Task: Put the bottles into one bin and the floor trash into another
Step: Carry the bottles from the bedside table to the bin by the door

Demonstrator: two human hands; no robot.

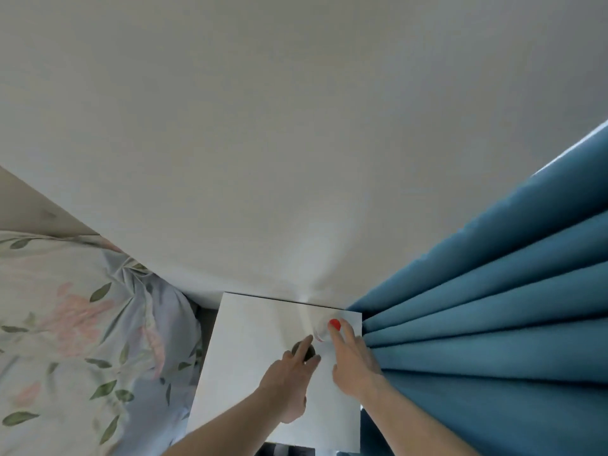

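A clear bottle with a red cap [330,328] stands upright at the far right corner of a white bedside table [256,327]. My right hand [353,363] reaches over the table with fingers spread, its fingertips touching the bottle beside the cap. A dark round object [309,352], seen from above, stands near the table's middle; what it is I cannot tell. My left hand [291,380] hovers over it, fingers apart, partly covering it. Neither hand holds anything.
A bed with floral bedding [75,340] lies to the left of the table. Blue curtains [493,324] hang close on the right, brushing the table's edge. A plain white wall [296,143] fills the view behind. No bins show.
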